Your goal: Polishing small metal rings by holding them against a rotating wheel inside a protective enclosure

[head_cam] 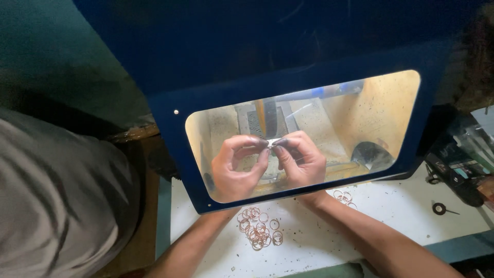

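Note:
Both my hands reach under a dark blue hood and show through its clear lit window (381,103). My left hand (237,167) and my right hand (301,159) meet at the fingertips, pinching a small pale ring-like piece (270,143) between them. A metal tool part (263,119) stands just behind the fingers inside the hood. On the white bench in front of the hood lies a pile of several thin copper-coloured rings (259,226), between my forearms. A few more rings (344,197) lie by my right wrist.
The blue hood (170,118) covers the back of the white bench (391,216). A dark round washer (439,208) and dark tools (455,172) sit at the right. Another person in a grey striped shirt (56,206) is close on the left.

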